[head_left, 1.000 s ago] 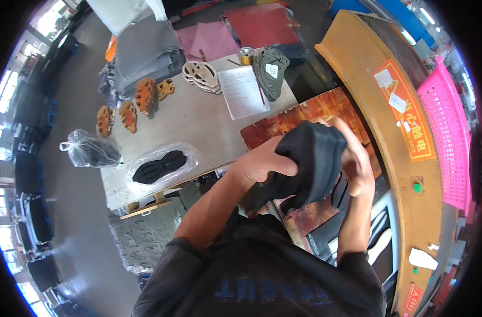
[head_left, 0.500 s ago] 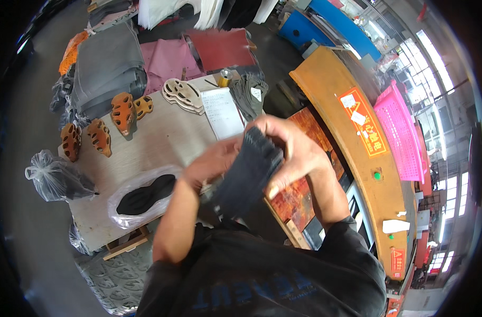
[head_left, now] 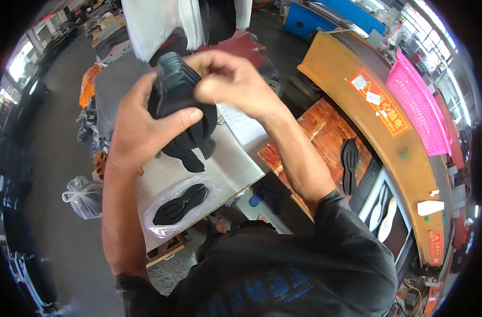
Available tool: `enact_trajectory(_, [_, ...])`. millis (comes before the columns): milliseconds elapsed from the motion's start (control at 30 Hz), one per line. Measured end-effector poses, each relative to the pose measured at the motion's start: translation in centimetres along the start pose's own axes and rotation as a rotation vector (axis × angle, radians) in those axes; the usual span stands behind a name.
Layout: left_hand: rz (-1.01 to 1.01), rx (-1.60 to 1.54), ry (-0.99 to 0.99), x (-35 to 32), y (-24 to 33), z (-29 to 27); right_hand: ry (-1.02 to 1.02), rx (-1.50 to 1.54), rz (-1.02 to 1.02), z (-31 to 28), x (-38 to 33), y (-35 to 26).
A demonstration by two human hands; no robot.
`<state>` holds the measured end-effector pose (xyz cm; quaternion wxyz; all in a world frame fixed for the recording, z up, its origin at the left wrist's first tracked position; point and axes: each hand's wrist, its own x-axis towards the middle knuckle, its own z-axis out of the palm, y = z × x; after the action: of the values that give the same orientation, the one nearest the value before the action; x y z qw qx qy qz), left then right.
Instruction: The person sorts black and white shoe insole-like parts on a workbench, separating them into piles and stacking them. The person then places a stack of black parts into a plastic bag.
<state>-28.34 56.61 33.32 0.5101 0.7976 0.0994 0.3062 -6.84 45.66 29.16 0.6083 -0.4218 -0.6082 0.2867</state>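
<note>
Head view: left hand point(head_left: 140, 132) and right hand point(head_left: 230, 82) grip black soles point(head_left: 180, 105)

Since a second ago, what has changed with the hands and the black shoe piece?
Both hands have lifted the black shoe upper higher. The right hand now pinches its top; the left hand still grips it from the side. The bagged black soles stay on the table.

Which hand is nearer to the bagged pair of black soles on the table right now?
Left. The left hand grips the black shoe upper above the table, up from the bagged soles. The right hand pinches the upper's top, farther up and to the right.
</note>
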Motion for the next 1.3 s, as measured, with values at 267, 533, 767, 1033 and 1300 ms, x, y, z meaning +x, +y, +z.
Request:
enact_trajectory(267, [-0.173, 0.059, 0.472, -1.0, 2.8, -0.1, 0.438, 1.347, 0.721, 9.9, -17.6, 19.6])
enact_trajectory(533, [-0.276, -0.155, 0.673, -4.1, -1.1, 0.8, -0.131, 1.713, 0.247, 21.2, -13.0, 18.6])
enact_trajectory(767, [-0.310, -0.556, 0.882, -15.6, -10.2, 0.4, 0.318, 1.588, 0.265, 16.8, -13.2, 17.6])
enact_trajectory(1033, [-0.691, -1.049, 0.969, -31.9, -21.7, 6.4, 0.858, 1.272, 0.880, 21.2, -21.1, 22.5])
enact_trajectory(1300, [-0.965, -1.117, 1.049, -35.9, -24.3, 6.7, 0.894, 1.143, 1.064, 23.2, -22.6, 22.6])
